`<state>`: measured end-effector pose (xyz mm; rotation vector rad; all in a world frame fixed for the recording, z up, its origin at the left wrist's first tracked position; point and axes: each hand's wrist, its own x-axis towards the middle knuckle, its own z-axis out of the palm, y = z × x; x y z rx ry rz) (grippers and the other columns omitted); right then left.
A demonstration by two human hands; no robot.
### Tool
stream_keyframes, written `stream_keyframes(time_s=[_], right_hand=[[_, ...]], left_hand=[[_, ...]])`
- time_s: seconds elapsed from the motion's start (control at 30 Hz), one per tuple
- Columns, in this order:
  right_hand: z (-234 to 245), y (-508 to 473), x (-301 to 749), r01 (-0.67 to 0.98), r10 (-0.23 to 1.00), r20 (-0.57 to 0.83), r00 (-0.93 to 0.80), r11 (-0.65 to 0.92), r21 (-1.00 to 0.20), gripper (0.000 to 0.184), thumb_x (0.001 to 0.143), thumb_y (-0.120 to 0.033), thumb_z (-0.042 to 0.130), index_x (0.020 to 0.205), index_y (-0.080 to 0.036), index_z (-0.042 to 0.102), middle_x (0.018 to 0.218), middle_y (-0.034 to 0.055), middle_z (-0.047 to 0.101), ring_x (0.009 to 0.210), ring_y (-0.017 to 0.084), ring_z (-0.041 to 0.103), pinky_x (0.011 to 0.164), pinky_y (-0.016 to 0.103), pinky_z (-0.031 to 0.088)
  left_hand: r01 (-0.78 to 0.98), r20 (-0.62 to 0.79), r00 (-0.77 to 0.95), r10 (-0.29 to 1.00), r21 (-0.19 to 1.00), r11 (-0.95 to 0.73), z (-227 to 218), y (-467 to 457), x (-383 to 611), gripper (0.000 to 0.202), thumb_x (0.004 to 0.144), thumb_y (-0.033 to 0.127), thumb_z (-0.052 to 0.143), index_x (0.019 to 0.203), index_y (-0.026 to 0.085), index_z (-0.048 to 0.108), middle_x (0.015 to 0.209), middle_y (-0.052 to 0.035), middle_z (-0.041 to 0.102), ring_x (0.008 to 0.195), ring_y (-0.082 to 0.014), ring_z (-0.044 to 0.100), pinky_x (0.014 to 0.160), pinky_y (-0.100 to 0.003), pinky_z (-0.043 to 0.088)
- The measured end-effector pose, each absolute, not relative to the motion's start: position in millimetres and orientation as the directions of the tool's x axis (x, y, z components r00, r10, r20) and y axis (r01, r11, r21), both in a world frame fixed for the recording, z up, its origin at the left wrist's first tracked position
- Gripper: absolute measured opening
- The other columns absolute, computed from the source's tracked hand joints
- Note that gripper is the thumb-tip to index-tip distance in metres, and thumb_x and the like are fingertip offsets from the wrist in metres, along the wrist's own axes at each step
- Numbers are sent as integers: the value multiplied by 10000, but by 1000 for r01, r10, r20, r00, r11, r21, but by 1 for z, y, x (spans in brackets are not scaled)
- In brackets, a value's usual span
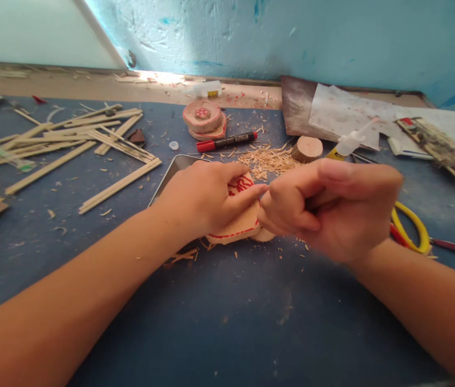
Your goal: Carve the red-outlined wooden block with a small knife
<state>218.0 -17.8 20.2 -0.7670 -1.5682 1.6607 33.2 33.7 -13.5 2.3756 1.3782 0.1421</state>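
Observation:
A pale wooden piece [237, 226] with a red drawn border and red markings lies in front of me. My left hand [201, 196] grips it from the left, thumb and forefinger on its top, hiding much of it. Just to the right, my right hand [332, 207] is closed in a fist, its curled fingers against the right side of the piece. Whatever the fist may hold is hidden. Under the left hand shows a corner of a flat metal-rimmed object [167, 180], partly covered. Wood shavings [265, 160] lie just beyond the hands.
Thin wooden sticks [70, 137] are spread at the left. Behind the hands are a red marker [227, 141], stacked wood slices [205, 118] and a small wood round [308, 149]. A glue bottle [348, 144], yellow-handled scissors [414, 228] and white paper [344, 113] lie right.

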Motion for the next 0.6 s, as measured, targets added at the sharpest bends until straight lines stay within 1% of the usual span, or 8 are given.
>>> stream_keyframes(time_s=[0.07, 0.17, 0.3, 0.37, 0.43, 0.5, 0.57, 0.6], right_hand=[[19, -17, 216, -167, 853, 97, -512, 12, -986, 521, 1005, -351, 393, 499, -239, 336, 478, -37, 290, 462, 98, 276, 505, 324, 278], [13, -15, 215, -247, 848, 166, -504, 42, -968, 583, 1011, -459, 476, 486, -236, 357, 455, -40, 307, 454, 93, 273, 493, 319, 262], [-1, -16, 216, -276, 818, 189, -543, 39, -960, 503, 1012, -400, 442, 542, -226, 396, 490, -40, 364, 458, 89, 304, 499, 302, 272], [-4, -16, 219, -293, 818, 172, -549, 5, -956, 494, 1015, -396, 438, 553, -225, 403, 504, -40, 356, 469, 93, 302, 511, 306, 273], [-5, -15, 222, -311, 818, 151, -555, -36, -950, 482, 1004, -407, 441, 558, -225, 410, 510, -36, 350, 479, 101, 302, 519, 313, 273], [-6, -11, 226, -339, 813, 148, -564, -64, -939, 482, 1001, -429, 436, 565, -225, 417, 510, -36, 342, 475, 105, 306, 512, 309, 280], [-8, -7, 228, -374, 794, 163, -586, -87, -923, 501, 1009, -467, 436, 571, -224, 421, 506, -42, 329, 461, 102, 314, 496, 296, 293], [-9, -5, 229, -390, 788, 169, -592, -97, -916, 509, 1012, -477, 439, 572, -221, 426, 505, -45, 324, 457, 99, 318, 491, 287, 297]], left_hand=[[822, -124, 505, 854, 371, -432, -12, 34, 34, 563, 996, 694, 439, 1032, 241, 772, 966, -93, 798, 876, -287, 692, 684, -357, 402], [817, -123, 507, 853, 383, -431, -12, 34, 34, 573, 995, 701, 435, 1038, 240, 772, 988, -94, 802, 892, -288, 692, 688, -355, 407], [810, -96, 511, 854, 385, -442, -14, 34, 34, 520, 1000, 653, 452, 1058, 258, 786, 947, -64, 789, 827, -259, 674, 693, -351, 429], [796, -75, 533, 843, 383, -470, -15, 33, 32, 510, 1014, 629, 448, 1066, 249, 785, 952, -70, 778, 863, -271, 683, 723, -358, 461], [754, -23, 578, 815, 397, -524, -16, 34, 25, 523, 1040, 602, 428, 1162, 229, 772, 1039, -95, 761, 976, -295, 696, 827, -385, 513], [695, 57, 601, 797, 456, -557, -15, 34, 15, 588, 1043, 596, 440, 1398, 201, 692, 1216, -137, 703, 1129, -326, 684, 1009, -457, 528], [590, 52, 672, 739, 566, -576, -14, 36, 4, 711, 1010, 658, 549, 1562, 212, 579, 1357, -150, 640, 1208, -337, 661, 1099, -504, 519], [542, 45, 714, 699, 597, -591, -14, 37, -1, 793, 945, 700, 657, 1571, 221, 573, 1417, -149, 612, 1253, -350, 642, 1142, -520, 501]])
